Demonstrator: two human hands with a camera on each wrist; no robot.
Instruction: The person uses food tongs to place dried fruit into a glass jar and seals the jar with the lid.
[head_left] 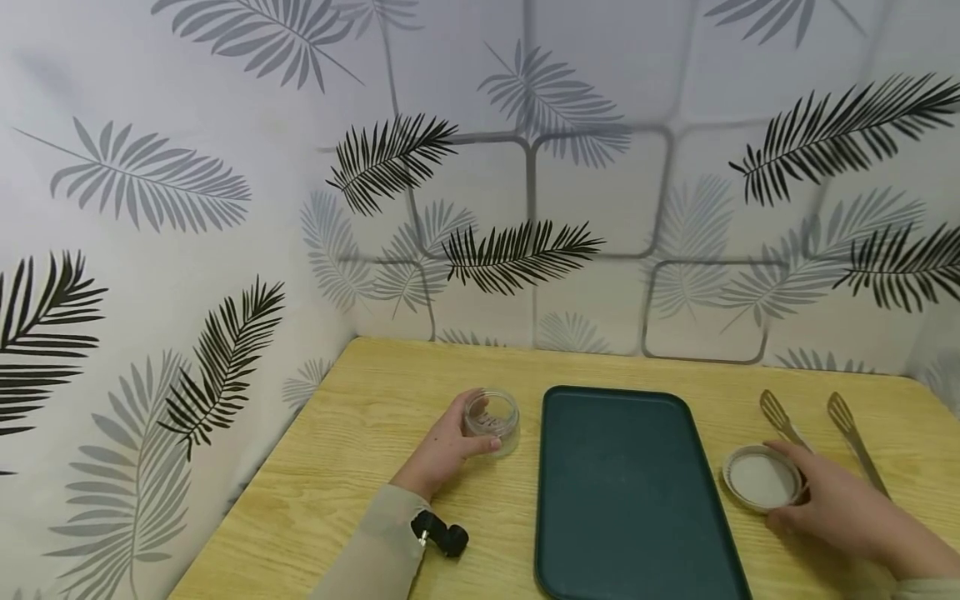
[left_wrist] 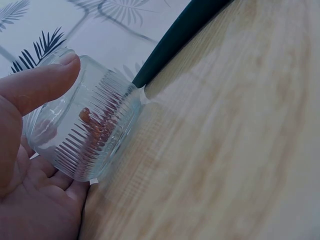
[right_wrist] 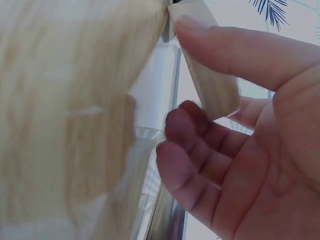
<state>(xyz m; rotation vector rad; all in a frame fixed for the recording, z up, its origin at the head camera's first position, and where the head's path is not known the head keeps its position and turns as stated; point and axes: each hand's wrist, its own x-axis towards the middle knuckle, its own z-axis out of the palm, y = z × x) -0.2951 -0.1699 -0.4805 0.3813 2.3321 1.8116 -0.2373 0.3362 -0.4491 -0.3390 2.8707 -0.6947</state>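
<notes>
A clear ribbed glass jar (head_left: 491, 423) stands left of the tray, its mouth uncovered. My left hand (head_left: 444, 446) holds it by the side, thumb in front and fingers behind. Through the ribbed glass (left_wrist: 95, 120), the left wrist view shows small reddish-brown bits low inside. Right of the tray, my right hand (head_left: 840, 500) grips a round lid (head_left: 761, 477) by its edge, with the pale inner face up. In the right wrist view the thumb presses on the lid's wood-coloured side (right_wrist: 212, 75), and the other fingers curl near it.
A dark green rectangular tray (head_left: 630, 492) lies between my hands. Beyond the right hand are two slotted utensils, one near the lid (head_left: 780, 414) and one farther right (head_left: 855, 437). A leaf-patterned wall covering (head_left: 592, 304) borders the wooden table (head_left: 405, 367).
</notes>
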